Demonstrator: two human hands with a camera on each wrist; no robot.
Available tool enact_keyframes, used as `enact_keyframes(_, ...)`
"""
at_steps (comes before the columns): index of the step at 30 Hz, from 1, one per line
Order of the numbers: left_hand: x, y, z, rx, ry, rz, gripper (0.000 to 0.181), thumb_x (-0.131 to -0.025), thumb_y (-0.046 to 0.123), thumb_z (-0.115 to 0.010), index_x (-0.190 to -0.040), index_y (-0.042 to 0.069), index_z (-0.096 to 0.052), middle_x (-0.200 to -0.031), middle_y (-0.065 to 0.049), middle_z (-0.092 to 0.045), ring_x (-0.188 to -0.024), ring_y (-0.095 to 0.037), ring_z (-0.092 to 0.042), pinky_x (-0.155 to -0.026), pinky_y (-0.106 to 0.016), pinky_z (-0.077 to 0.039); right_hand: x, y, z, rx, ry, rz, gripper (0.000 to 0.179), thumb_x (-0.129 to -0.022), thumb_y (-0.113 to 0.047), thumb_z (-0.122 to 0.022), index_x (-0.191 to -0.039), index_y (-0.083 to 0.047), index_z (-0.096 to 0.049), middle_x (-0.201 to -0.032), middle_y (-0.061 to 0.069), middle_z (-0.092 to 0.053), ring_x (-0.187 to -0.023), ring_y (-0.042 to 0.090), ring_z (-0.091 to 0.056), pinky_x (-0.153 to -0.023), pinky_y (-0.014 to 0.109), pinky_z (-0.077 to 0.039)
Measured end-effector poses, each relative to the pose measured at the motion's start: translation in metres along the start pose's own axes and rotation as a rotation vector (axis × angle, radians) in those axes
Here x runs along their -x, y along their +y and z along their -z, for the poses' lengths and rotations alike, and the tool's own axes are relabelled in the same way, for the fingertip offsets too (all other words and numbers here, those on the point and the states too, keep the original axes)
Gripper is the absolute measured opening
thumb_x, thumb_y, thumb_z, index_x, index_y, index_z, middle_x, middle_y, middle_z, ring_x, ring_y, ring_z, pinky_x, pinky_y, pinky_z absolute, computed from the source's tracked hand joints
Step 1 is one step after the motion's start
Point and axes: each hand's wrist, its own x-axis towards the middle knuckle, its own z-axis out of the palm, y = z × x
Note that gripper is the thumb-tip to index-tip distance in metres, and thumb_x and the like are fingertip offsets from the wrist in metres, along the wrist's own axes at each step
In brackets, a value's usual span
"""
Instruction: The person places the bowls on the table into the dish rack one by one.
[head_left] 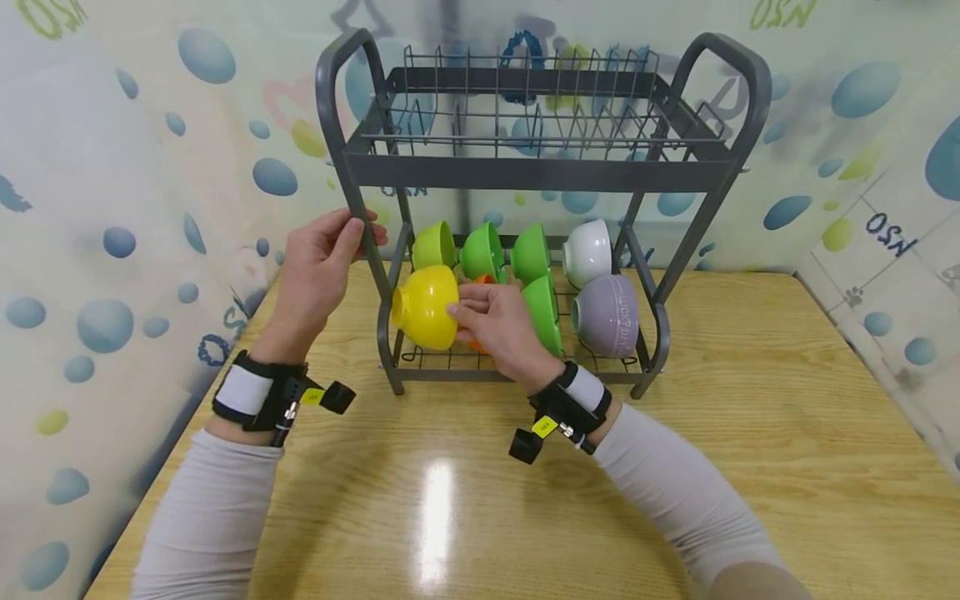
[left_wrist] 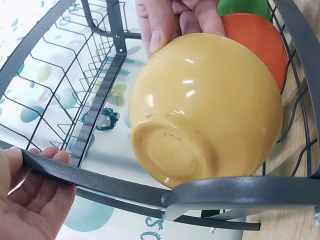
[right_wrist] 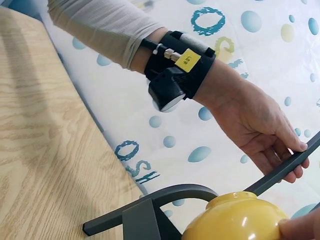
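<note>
My left hand holds the left post of a dark grey two-tier dish rack, its thumb on the near side and fingers behind. In the left wrist view, the left hand curls round that bar. My right hand pinches the rim of a yellow bowl at the front left of the lower tier. The bowl is tipped on its side, its foot facing left. An orange bowl sits just behind the right hand, mostly hidden in the head view.
Tilted bowls share the lower tier: yellow-green, several green, including one in the back row, white at back right and purple at front right. The rack stands on a wooden table against a patterned wall covering.
</note>
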Motion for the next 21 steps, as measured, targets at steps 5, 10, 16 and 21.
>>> enact_keyframes(5,0.0,0.0,0.0,-0.027,0.01,0.004,0.039,-0.099,0.032,-0.047,-0.12,0.004,-0.063,-0.105,-0.009,-0.069,-0.099,-0.015,-0.065,-0.095,-0.026,-0.051,-0.001,0.005,-0.006,0.045,0.03,0.025,0.034,-0.091,-0.009,-0.062,-0.124,0.001,-0.061,-0.113,0.016,-0.07,-0.096,0.022,-0.07,-0.079,0.038,-0.058)
enact_keyframes(10,0.001,0.0,0.0,-0.022,0.012,0.003,0.039,-0.099,0.031,-0.047,-0.12,0.003,-0.063,-0.105,-0.009,-0.069,-0.099,-0.015,-0.065,-0.095,-0.026,-0.051,0.0,0.008,-0.014,0.156,0.072,0.043,0.033,-0.09,-0.01,-0.064,-0.121,0.002,-0.063,-0.11,0.016,-0.07,-0.091,0.02,-0.071,-0.073,0.034,-0.059)
enact_keyframes(16,0.001,-0.001,-0.001,-0.035,0.018,-0.001,0.038,-0.099,0.031,-0.047,-0.12,0.004,-0.063,-0.104,-0.008,-0.069,-0.098,-0.013,-0.066,-0.095,-0.026,-0.052,0.003,0.016,-0.023,0.265,0.12,0.114,0.034,-0.091,-0.011,-0.063,-0.122,0.002,-0.062,-0.109,0.015,-0.071,-0.09,0.019,-0.07,-0.071,0.029,-0.059)
enact_keyframes(21,0.001,-0.001,-0.001,-0.04,0.025,-0.006,0.038,-0.099,0.031,-0.047,-0.12,0.004,-0.064,-0.104,-0.008,-0.069,-0.097,-0.013,-0.066,-0.094,-0.026,-0.052,0.002,0.02,-0.028,0.385,0.17,0.211,0.033,-0.09,-0.013,-0.065,-0.119,0.001,-0.065,-0.106,0.013,-0.072,-0.094,0.017,-0.07,-0.075,0.024,-0.057)
